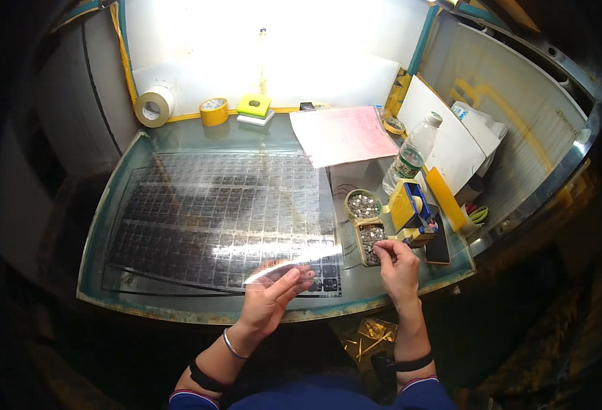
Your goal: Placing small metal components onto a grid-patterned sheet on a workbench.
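A large clear film sheet (226, 212) printed with a grid of dark rectangles covers much of the glass-like tabletop (362, 290). My left hand (270, 297) pinches its near edge between thumb and fingers, and that edge curls up with a bright glare. Over a small rectangular tub (360, 247) of tiny silvery pieces (369, 254), my right hand (401, 272) has thumb and fingertips pressed together. Whatever may be between those fingertips is too small to make out. Touching that tub on its far side is a round tub (348, 207) with similar pieces.
Beside the tubs stand a blue and yellow tape dispenser (410, 212) and a plastic bottle (413, 150). A dark phone-like slab (439, 247) lies at right. Farther back are a pink sheet (342, 134), a green hole punch (254, 104), yellow tape (213, 113) and a white roll (155, 107).
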Tool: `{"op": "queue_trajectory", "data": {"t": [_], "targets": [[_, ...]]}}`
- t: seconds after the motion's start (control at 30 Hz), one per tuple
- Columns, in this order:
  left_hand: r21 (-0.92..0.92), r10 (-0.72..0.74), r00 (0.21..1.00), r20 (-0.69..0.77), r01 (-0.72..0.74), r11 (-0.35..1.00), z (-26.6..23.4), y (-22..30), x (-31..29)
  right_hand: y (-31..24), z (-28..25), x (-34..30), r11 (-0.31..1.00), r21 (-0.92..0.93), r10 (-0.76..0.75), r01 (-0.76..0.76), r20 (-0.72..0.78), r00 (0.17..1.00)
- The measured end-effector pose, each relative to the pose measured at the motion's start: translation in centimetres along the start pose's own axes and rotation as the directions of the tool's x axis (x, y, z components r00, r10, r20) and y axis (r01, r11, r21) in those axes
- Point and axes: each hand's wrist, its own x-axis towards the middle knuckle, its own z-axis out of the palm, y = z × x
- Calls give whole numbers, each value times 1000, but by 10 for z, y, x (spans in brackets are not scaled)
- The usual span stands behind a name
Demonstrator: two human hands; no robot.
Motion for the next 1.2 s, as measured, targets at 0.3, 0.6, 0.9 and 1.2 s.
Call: {"op": "queue_trajectory", "data": {"t": [0.3,0.6,0.9,1.2], "targets": [[-35,-38,996,78,41,999,-3,-1,2,-5,3,-3,999,6,-52,53,-23,998],[-10,-64,995,82,65,998,3,1,1,-5,1,-5,995,78,67,-65,-18,998],[23,-25,1000,4,25,999,5,1,0,-6,-1,-5,996,87,-28,31,-36,999],[41,29,999,16,-30,999,1,-5,-1,-11,1,-10,961,223,175,-164,-28,984]]}}
